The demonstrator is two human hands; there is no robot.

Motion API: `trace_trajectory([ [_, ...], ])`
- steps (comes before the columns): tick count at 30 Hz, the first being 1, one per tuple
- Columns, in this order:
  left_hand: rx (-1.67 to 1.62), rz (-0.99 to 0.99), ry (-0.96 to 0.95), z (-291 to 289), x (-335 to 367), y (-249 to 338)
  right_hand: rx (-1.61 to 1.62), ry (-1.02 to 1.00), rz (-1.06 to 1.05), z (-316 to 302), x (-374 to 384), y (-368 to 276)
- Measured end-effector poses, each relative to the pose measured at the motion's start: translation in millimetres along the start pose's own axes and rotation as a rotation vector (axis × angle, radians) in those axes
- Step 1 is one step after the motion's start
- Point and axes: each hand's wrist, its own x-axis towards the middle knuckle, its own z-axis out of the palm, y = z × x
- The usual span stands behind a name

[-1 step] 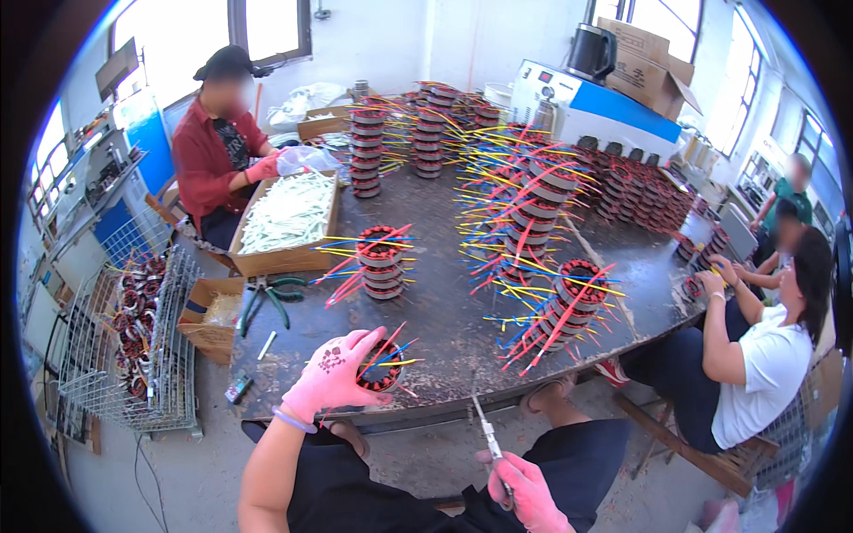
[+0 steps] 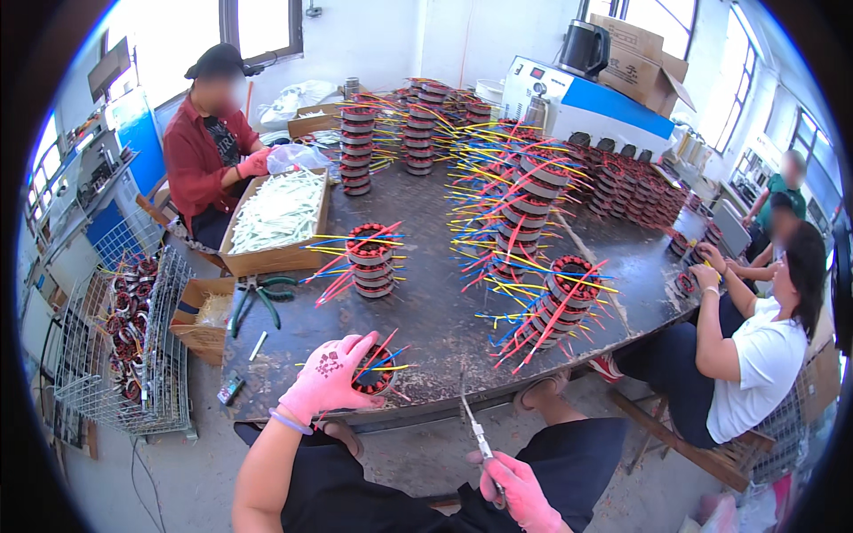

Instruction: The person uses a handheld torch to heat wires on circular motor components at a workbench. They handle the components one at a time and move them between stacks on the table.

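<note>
My left hand point(image 2: 327, 377), in a pink glove, is wrapped round the left side of a motor stator point(image 2: 377, 373) at the table's near edge. Red, blue and yellow wires stick out from the stator's top. In my gloved right hand point(image 2: 520, 493), over my lap, is a pair of scissors point(image 2: 481, 441), long and slim, pointing up toward the table edge. Its tips stay apart from the stator. Beyond my left hand stands a short stack of stators point(image 2: 371, 266) with wires. Another leaning stack point(image 2: 560, 306) is on the right.
Green-handled pliers point(image 2: 258, 298) lie left beside a box of white sleeves point(image 2: 280, 213). Taller stator stacks point(image 2: 530, 200) fill the table's middle and back. A wire basket point(image 2: 147, 355) stands at the left. One person point(image 2: 200, 160) sits across, another point(image 2: 755, 346) at right.
The whole scene has shifted slightly left in the view. Both hands keep their holds and nearly the same places.
</note>
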Motion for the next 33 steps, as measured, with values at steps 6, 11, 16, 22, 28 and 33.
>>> trace_trajectory([
  [6,0.126,0.008,-0.021,21,9,5,0.0,-0.028,0.031,-6,6,16],
  [11,0.105,-0.065,0.025,29,-1,-3,-0.005,-0.01,-0.169,-9,24,33],
  [16,0.045,-0.07,0.024,36,-2,-4,-0.098,-0.057,-0.104,-13,33,58],
  [22,0.081,-0.061,0.033,37,-8,-11,-0.09,-0.04,-0.063,-2,23,50],
  [28,0.084,-0.055,0.009,34,-4,-6,-0.084,-0.044,-0.07,-3,21,45],
  [33,0.058,-0.087,-0.003,35,-9,-5,-0.046,-0.093,-0.067,0,21,47],
])
